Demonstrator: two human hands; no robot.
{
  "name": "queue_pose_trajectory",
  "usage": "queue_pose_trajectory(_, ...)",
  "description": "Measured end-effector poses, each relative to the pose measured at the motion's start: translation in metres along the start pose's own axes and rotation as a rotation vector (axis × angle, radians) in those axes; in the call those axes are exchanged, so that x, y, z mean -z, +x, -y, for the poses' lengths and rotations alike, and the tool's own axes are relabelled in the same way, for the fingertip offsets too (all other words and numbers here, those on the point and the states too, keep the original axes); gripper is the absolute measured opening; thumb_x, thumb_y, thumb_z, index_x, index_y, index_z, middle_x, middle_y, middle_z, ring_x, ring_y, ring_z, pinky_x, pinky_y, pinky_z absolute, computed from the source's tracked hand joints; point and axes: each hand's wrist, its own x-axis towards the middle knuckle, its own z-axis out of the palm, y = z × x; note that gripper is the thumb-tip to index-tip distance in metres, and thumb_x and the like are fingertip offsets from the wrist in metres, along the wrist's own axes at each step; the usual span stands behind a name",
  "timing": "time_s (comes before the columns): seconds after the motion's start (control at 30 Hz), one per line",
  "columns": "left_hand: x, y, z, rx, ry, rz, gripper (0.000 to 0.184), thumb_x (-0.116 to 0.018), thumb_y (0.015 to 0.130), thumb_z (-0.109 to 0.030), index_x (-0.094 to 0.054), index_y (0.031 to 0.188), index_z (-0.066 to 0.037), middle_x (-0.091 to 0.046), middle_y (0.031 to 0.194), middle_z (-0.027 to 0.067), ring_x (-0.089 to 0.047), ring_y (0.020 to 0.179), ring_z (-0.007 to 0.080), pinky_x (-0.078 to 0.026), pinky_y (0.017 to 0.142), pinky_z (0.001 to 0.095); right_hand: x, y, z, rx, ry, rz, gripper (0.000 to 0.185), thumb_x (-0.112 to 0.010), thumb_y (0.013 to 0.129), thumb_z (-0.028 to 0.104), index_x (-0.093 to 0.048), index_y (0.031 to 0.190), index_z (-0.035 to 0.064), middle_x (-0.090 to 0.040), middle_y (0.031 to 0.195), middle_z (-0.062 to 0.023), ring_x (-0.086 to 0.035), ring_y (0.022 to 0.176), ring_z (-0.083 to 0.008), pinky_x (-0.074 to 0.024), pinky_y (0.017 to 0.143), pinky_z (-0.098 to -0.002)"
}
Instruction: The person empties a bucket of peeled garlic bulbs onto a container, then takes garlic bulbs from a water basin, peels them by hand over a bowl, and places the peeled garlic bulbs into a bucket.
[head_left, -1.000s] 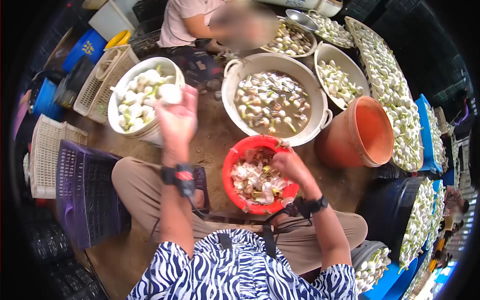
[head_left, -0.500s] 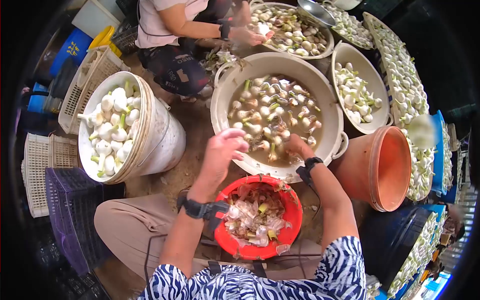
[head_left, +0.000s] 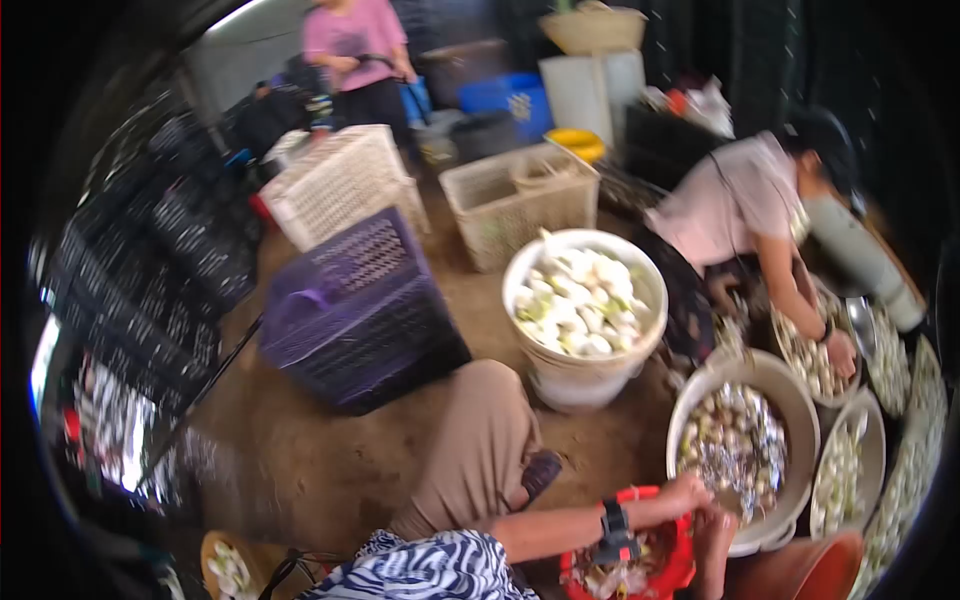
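Note:
My left hand (head_left: 684,497) and my right hand (head_left: 714,526) are close together above the right rim of the red basin (head_left: 684,572). The fingers of both look closed, but blur hides whatever is between them. Papery peelings and stalk scraps (head_left: 622,578) fill the basin. Just beyond my hands stands a large pale tub (head_left: 806,440) of murky water with garlic bulbs (head_left: 735,440) in it. A white bucket (head_left: 575,382) heaped with clean white garlic bulbs (head_left: 585,305) stands to the left of the tub.
A purple crate (head_left: 365,300) and pale plastic crates (head_left: 520,205) stand at left and centre. A co-worker (head_left: 735,205) bends over another tub at right; another person (head_left: 355,50) stands at the back. An orange bucket (head_left: 800,572) is at lower right, near an oval tub (head_left: 868,480) of bulbs.
The view has swung left, so the tubs and my hands now appear at lower right. My right hand has come out of the water and met my left hand over the basin's edge.

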Motion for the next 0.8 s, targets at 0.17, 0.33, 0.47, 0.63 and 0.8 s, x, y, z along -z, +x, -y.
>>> queue_pose_trajectory(0.17,0.017,-0.037,-0.007,0.033,0.002,-0.055,0.027,-0.056,0.086,-0.026,-0.053,0.07,-0.005,-0.049,0.055,-0.0002,-0.045,0.045,0.0081,-0.037,0.041,0.0273,-0.014,-0.017,0.025,0.093,0.026,-0.196,0.013,-0.055,0.072,0.002,-0.053,0.06,-0.0022,-0.048,0.05,-0.0157,-0.049,0.043,-0.0209,-0.0372,0.045,-0.0371)
queue_pose_trajectory(0.33,0.036,-0.072,-0.029,-0.071,-0.217,0.178,0.022,-0.052,0.087,-0.023,-0.053,0.097,-0.004,-0.046,0.061,-0.0036,-0.042,0.048,0.0042,-0.034,0.041,0.022,-0.002,-0.025,0.024,-0.254,0.635,-0.085,0.017,-0.053,0.078,0.005,-0.054,0.061,0.0019,-0.048,0.055,0.0022,-0.046,0.052,-0.0051,-0.0338,0.043,-0.0219)
queue_pose_trajectory(0.47,0.042,-0.086,-0.04,-0.095,-0.274,0.237,0.038,-0.049,0.087,-0.022,-0.048,0.118,-0.001,-0.055,0.071,0.0007,-0.049,0.055,0.0074,-0.038,0.046,0.0227,-0.017,-0.034,0.033,-0.34,0.924,-0.058,0.012,-0.055,0.085,0.011,-0.058,0.077,0.0018,-0.053,0.064,0.0009,-0.05,0.057,-0.0067,-0.0399,0.05,-0.0213)
queue_pose_trajectory(0.63,0.055,-0.075,-0.03,-0.494,0.521,0.319,0.045,-0.052,0.082,-0.019,-0.047,0.121,0.005,-0.064,0.086,0.0165,-0.063,0.08,0.0268,-0.049,0.074,0.0375,0.005,-0.069,0.05,-0.445,1.132,0.028,0.019,-0.051,0.089,0.011,-0.052,0.1,-0.003,-0.052,0.093,-0.0077,-0.053,0.082,-0.0157,-0.0446,0.071,-0.0278)
queue_pose_trajectory(0.8,0.029,-0.09,-0.016,-0.219,-0.527,0.285,0.025,-0.055,0.086,-0.018,-0.058,0.102,0.002,-0.058,0.082,-0.0001,-0.056,0.073,0.0091,-0.048,0.063,0.0233,0.018,-0.089,0.052,-0.504,1.257,0.025,0.035,-0.046,0.091,0.01,-0.044,0.121,-0.0072,-0.05,0.119,-0.0152,-0.054,0.102,-0.0232,-0.0469,0.088,-0.0333)
